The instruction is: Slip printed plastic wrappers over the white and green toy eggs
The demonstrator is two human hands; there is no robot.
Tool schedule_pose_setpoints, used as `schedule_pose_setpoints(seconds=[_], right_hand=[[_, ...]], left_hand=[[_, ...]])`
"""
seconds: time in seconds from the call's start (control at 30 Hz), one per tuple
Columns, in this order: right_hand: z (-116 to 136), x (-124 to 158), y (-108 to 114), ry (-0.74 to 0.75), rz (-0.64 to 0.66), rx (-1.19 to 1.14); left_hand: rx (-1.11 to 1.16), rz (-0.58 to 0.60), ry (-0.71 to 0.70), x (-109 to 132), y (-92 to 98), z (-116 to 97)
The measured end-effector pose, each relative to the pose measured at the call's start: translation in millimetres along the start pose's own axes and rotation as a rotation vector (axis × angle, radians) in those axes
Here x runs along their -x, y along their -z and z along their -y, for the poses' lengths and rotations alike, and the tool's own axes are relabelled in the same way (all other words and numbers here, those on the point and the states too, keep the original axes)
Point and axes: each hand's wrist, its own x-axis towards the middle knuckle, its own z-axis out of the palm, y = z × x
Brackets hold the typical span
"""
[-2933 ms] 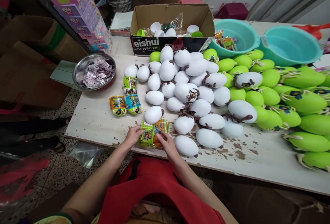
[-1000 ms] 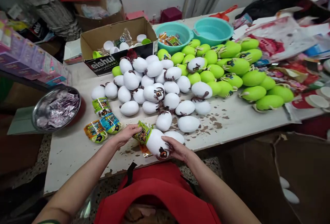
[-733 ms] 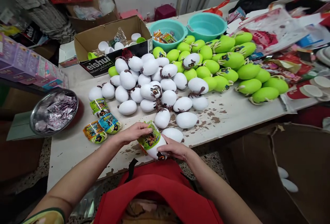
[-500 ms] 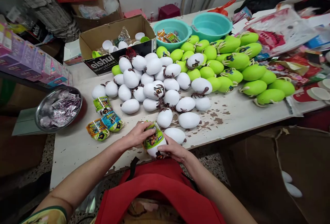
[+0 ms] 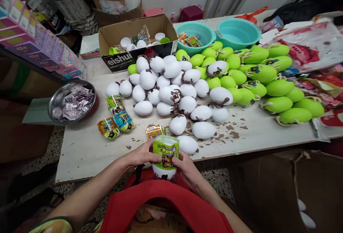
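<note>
Close to my body at the table's front edge, a white toy egg sits inside a green printed plastic sleeve. The sleeve's upper end gapes, and the egg's lower part with dark brown trim sticks out below. My left hand grips the sleeve's left side, thumb across the front. On the other side my right hand is closed around it, its thumb on the printed front. Flat orange printed sleeves lie just beyond. White eggs with brown trim crowd the table, and three sleeved eggs rest at left.
Lime-green eggs spread across the right side. Behind stand a carton with egg shells and two turquoise basins. A metal bowl of small sachets sits at left, near stacked pink and purple boxes.
The egg and sleeve have tipped more upright, showing the open upper end. My left hand has shifted from over the sleeve to its side. The orange sleeves have come into sight.
</note>
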Motion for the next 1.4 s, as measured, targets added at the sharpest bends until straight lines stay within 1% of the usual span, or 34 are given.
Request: schedule_pose_setpoints(seconds=[0.07,0.2,0.27,0.33,0.4,0.43,0.5,0.53,0.57,0.63,0.67,0.73,0.8,0.87,0.97,1.03,1.1,1.17,1.27,1.33,1.4], right_hand=[[-7.8,0.9,3.4,-0.025,-0.006,0.028],[-26.7,2.9,8.5,-0.111,0.034,0.143],[-28.4,-5.1,5.7,-0.133,0.065,0.153],[-24.0,-23.3,1.0,-0.097,0.045,0.134],[-18.3,-49.0,-0.4,-0.057,-0.055,0.148],[-16.6,-62.6,1.6,-0.043,-0.136,0.185],[-18.1,-86.3,11.6,-0.02,-0.29,0.321],[-21.5,-94.9,18.7,-0.006,-0.341,0.394],[-26.3,-100.8,26.4,0.004,-0.366,0.454],[-38.4,-105.7,40.1,0.0,-0.353,0.522],[-44.7,-105.6,45.2,-0.01,-0.338,0.54],[-55.9,-103.6,51.0,-0.02,-0.32,0.574],[-63.8,-101.9,52.5,-0.022,-0.308,0.601],[-68.3,-102.1,52.7,-0.022,-0.299,0.617],[-71.0,-104.5,55.2,-0.025,-0.293,0.643],[-71.8,-106.0,58.1,-0.024,-0.295,0.665],[-72.0,-106.1,59.9,-0.018,-0.305,0.683],[-70.7,-104.6,58.7,-0.009,-0.32,0.698],[-64.5,-99.4,50.9,0.021,-0.342,0.719],[-57.9,-95.3,44.4,0.039,-0.291,0.733],[-50.1,-91.6,40.1,0.036,-0.211,0.737]], left_hand=[[0.018,-0.045,0.005,8.7,1.0,11.3],[0.125,-0.067,0.061,29.4,-3.2,31.6],[0.191,-0.094,0.057,33.5,-2.2,36.2],[0.223,-0.174,0.036,28.8,7.6,37.8],[0.243,-0.328,0.009,15.0,28.1,38.8],[0.256,-0.44,-0.005,5.5,41.5,39.7],[0.279,-0.698,-0.044,-15.6,69.8,43.4],[0.283,-0.817,-0.071,-25.7,82.3,46.5],[0.279,-0.914,-0.099,-34.7,92.4,50.6],[0.261,-1.036,-0.149,-47.2,103.0,61.9],[0.248,-1.075,-0.159,-50.5,103.1,69.0],[0.198,-1.149,-0.133,-52.3,95.3,85.5],[0.114,-1.175,-0.042,-52.4,82.7,102.2],[0.002,-1.164,0.058,-56.1,72.4,115.4],[-0.179,-1.153,0.137,-69.3,67.7,123.4],[-0.278,-1.145,0.158,-76.8,69.0,121.8],[-0.357,-1.13,0.171,-77.2,69.7,117.1],[-0.43,-1.119,0.171,-68.9,67.0,110.8],[-0.531,-1.088,0.152,-47.6,56.0,99.7],[-0.58,-1.045,0.132,-35.5,47.0,91.4],[-0.611,-0.994,0.106,-28.8,40.4,82.4]])
